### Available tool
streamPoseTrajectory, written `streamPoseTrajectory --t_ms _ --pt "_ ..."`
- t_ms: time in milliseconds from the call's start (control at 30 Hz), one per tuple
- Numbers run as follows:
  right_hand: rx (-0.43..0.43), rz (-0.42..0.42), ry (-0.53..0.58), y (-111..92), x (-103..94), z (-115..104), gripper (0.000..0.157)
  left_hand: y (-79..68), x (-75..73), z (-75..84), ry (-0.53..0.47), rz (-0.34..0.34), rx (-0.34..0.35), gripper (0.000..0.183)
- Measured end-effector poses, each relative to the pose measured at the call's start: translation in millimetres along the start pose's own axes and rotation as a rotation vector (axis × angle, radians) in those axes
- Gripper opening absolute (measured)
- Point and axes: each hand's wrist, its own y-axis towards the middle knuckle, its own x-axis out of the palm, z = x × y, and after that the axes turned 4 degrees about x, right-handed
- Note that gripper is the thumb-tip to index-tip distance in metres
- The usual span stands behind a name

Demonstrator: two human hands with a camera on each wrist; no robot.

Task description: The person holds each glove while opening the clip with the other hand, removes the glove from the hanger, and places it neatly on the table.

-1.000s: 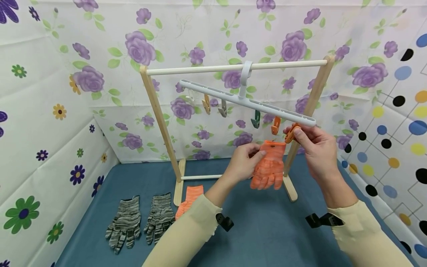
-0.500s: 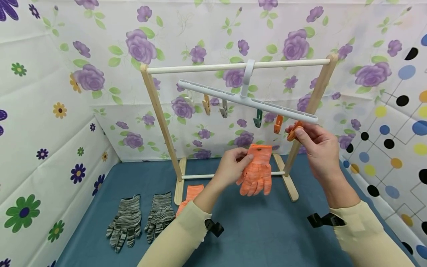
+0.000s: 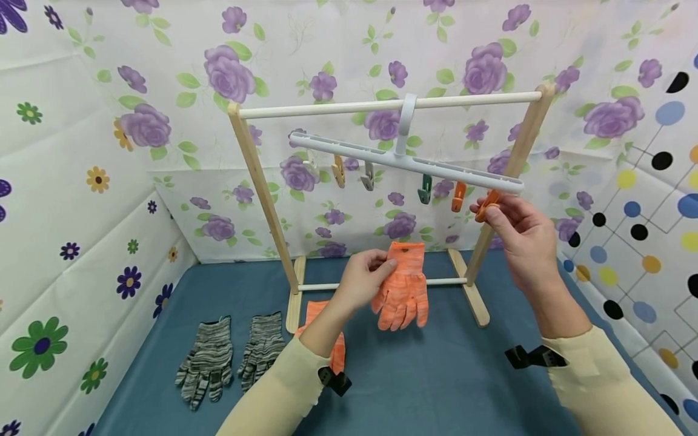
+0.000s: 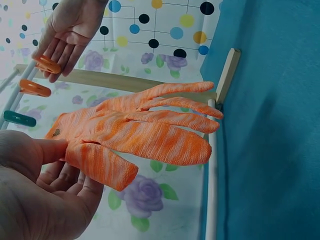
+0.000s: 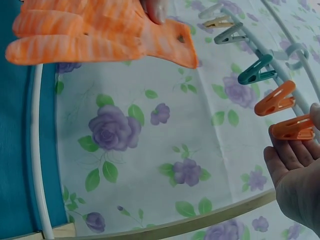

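My left hand (image 3: 358, 281) pinches an orange knit glove (image 3: 405, 290) by the side of its cuff; the glove hangs fingers down, apart from the hanger. At the right end of a light grey hanger (image 3: 447, 172), my right hand (image 3: 526, 239) pinches an orange clothespin (image 3: 487, 207) between thumb and fingers. In the right wrist view that orange clothespin (image 5: 292, 129) has nothing in its jaws. Beside it hang another orange clothespin (image 3: 458, 197) and a green clothespin (image 3: 425, 189). The hanger tilts down toward my right hand.
A wooden rack (image 3: 267, 200) with a white top rod (image 3: 327, 109) bears the hanger by its hook. Further left hang grey (image 3: 368, 177), tan (image 3: 339, 172) and whitish (image 3: 311, 163) clothespins. Two grey striped gloves (image 3: 206, 357) and another orange glove (image 3: 316, 310) lie on the blue table.
My left hand has drawn the orange glove left and down, away from the clothespin. My right hand still holds the clothespin and has risen slightly, the hanger's right end with it.
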Motion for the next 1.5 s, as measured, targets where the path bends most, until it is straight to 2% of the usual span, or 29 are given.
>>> streamPoseTrajectory --t_ms 300,533,800,1133,1267,1400,1500 --pt "-0.015 -0.006 0.026 2.2 -0.1 0.1 0.035 -12.3 -4.8 -8.6 -0.009 0.012 -0.077 0.024" --pt "-0.015 -0.016 0.045 2.9 -0.6 -0.5 0.038 -20.9 -9.4 -15.7 -0.028 -0.003 -0.140 0.027" --pt "0.015 0.009 0.023 1.8 -2.9 -2.1 0.037 -31.0 -13.2 -31.7 -0.043 -0.025 -0.209 0.027" --pt "0.024 0.014 0.029 0.3 -6.0 -2.7 0.039 -42.4 -18.1 -50.1 -0.041 -0.050 -0.267 0.024" --pt "0.018 0.011 0.017 -0.7 -6.9 -1.5 0.038 -45.1 -19.1 -57.1 -0.044 -0.066 -0.256 0.022" --pt "0.016 0.007 0.008 -2.4 -8.0 0.4 0.039 -46.6 -19.8 -63.5 -0.016 -0.077 -0.250 0.019" --pt "0.018 0.003 0.010 -4.1 -9.5 2.0 0.041 -46.5 -19.7 -68.3 0.036 -0.077 -0.276 0.018"
